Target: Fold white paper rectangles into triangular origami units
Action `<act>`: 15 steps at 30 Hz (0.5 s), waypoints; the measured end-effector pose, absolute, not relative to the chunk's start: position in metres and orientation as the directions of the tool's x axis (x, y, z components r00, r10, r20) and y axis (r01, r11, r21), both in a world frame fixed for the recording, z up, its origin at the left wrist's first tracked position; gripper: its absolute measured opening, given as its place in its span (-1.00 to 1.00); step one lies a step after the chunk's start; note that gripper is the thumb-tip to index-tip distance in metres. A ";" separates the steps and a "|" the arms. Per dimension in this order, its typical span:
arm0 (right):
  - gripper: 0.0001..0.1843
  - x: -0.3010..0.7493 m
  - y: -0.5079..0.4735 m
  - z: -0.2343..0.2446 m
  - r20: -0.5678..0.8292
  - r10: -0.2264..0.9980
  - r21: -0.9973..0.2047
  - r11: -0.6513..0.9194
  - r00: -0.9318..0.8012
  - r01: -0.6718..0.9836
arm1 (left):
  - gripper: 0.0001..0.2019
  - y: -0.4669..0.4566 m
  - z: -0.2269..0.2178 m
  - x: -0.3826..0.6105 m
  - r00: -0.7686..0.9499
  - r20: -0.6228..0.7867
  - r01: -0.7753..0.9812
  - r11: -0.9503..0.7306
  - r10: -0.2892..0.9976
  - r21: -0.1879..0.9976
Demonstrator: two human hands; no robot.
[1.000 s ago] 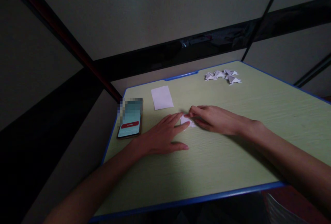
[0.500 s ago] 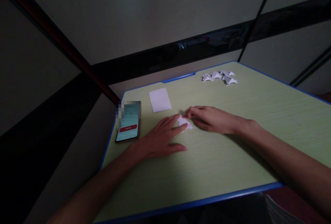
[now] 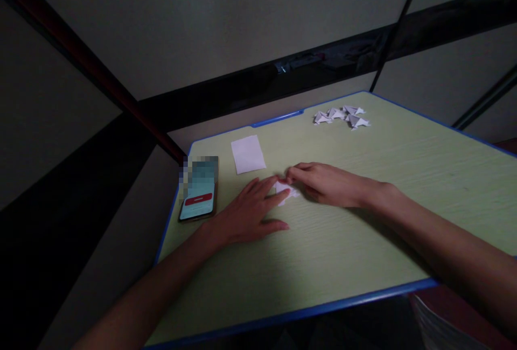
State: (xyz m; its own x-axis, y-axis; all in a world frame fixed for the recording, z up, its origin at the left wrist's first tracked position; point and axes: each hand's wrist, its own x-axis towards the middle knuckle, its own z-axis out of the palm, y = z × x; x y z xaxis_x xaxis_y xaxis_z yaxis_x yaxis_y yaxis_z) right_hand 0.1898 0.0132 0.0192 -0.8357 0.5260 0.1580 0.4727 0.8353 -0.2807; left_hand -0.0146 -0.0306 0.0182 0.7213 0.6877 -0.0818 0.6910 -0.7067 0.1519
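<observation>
A small piece of folded white paper (image 3: 281,187) lies on the table, partly covered by fingers. My left hand (image 3: 249,214) rests over its near left side, with its fingers spread and two fingertips on the paper. At the far right edge of the paper is my right hand (image 3: 329,184), its fingers curled and pinched together there. Exactly what part of the fold sits between those fingertips is hidden.
Beyond my left hand lies a flat white paper sheet (image 3: 248,154). A phone (image 3: 197,207) with a lit screen is at the table's left edge. Several folded paper figures (image 3: 357,121) stand at the back right. The pale green table (image 3: 343,247) has a blue rim and meets a wall-like panel behind.
The fingers of my right hand have curled in closer to the folded paper and the left fingertips. My left hand stays on the paper. The whole view has shifted slightly.
</observation>
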 end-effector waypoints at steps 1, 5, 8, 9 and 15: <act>-0.71 0.191 0.013 0.022 0.152 0.516 -0.289 0.839 -0.843 0.461 | -0.37 -0.031 0.018 -0.014 0.720 -0.085 0.693 -0.706 0.689 0.146; -0.71 0.195 0.011 0.029 0.129 0.495 -0.273 0.851 -0.859 0.449 | -0.38 -0.030 0.019 -0.014 0.712 -0.098 0.702 -0.701 0.695 0.128; -0.72 0.196 0.008 0.032 0.120 0.482 -0.224 0.865 -0.868 0.449 | -0.39 -0.030 0.019 -0.014 0.710 -0.094 0.703 -0.699 0.698 0.128; -0.73 0.195 0.007 0.033 0.118 0.481 -0.203 0.868 -0.869 0.453 | -0.40 -0.030 0.019 -0.014 0.710 -0.093 0.704 -0.698 0.698 0.131; -0.77 0.191 0.002 0.034 0.131 0.505 -0.132 0.862 -0.853 0.490 | -0.42 -0.031 0.019 -0.015 0.709 -0.094 0.704 -0.693 0.699 0.155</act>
